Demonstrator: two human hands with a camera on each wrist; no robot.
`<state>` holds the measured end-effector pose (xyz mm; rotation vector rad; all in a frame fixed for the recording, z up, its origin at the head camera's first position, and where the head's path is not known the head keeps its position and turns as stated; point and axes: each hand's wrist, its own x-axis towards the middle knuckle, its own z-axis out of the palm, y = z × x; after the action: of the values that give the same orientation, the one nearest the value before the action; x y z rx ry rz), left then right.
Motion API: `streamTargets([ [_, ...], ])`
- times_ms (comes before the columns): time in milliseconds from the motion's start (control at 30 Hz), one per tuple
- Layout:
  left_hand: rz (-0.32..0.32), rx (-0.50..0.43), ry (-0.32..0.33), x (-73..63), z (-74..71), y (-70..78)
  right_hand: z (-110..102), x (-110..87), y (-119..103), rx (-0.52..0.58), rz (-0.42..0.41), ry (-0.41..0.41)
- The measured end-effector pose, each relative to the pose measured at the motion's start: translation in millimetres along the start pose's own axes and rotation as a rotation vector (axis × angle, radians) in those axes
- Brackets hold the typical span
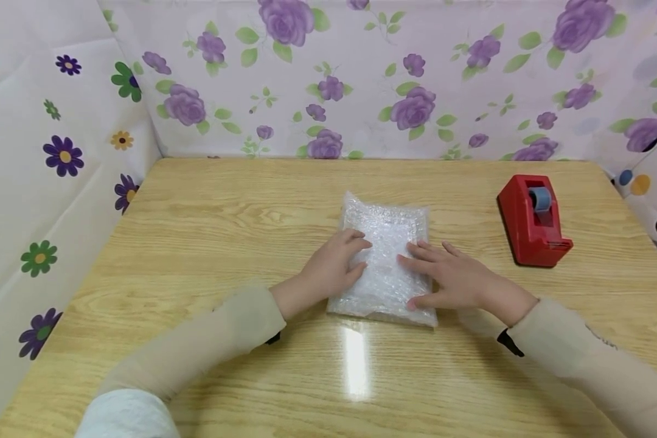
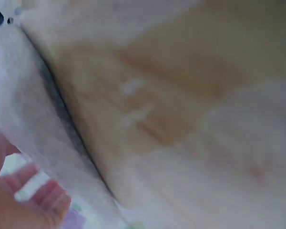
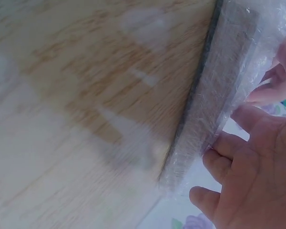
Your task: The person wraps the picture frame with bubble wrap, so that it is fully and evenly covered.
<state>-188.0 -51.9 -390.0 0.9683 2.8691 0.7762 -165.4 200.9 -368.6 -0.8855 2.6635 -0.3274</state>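
Observation:
A flat rectangular package in clear bubble wrap (image 1: 385,274) lies on the wooden table in the head view. My left hand (image 1: 336,263) rests along its left edge, with loosely bent fingertips on the wrap. From the other side my right hand (image 1: 451,277) lays spread fingers over the right edge. What the wrap encloses looks pale and is blurred by the plastic. The right wrist view shows the side of the bubble wrap (image 3: 207,90) close up, with the fingers of the right hand (image 3: 257,157) against it. In the left wrist view, the left hand (image 2: 26,200) is beside the wrapped edge.
A red tape dispenser (image 1: 533,222) with a blue roll stands to the right of the package. Floral sheeting (image 1: 361,79) hangs behind the table (image 1: 241,201), and more patterned sheeting (image 1: 49,201) rises along its left side.

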Motion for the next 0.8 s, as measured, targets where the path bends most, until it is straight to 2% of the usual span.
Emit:
streamTargets([
  [133, -0.129, 0.048, 0.035, -1.3, -2.0, 7.7, 1, -0.6, 1, -0.006, 0.011, 0.012],
  [233, -0.252, 0.014, 0.010, 1.3, -4.4, 10.0, 2, -1.4, 1, -0.003, 0.006, 0.026],
  [333, -0.317, -0.037, -0.004, 3.7, -6.6, 10.8, 4, -1.8, 1, -0.008, -0.010, 0.038],
  [433, -0.326, -0.044, -0.009, 4.3, -8.3, 11.2, 6, -1.9, 0, -0.013, 0.005, 0.037],
  [600, -0.264, -0.002, -0.007, 5.3, -10.7, 9.7, 8, -1.4, -2, -0.048, 0.042, 0.048],
  [800, -0.240, 0.005, -0.028, 5.5, -11.0, 5.7, 12, -0.7, -4, -0.089, 0.056, 0.052],
])
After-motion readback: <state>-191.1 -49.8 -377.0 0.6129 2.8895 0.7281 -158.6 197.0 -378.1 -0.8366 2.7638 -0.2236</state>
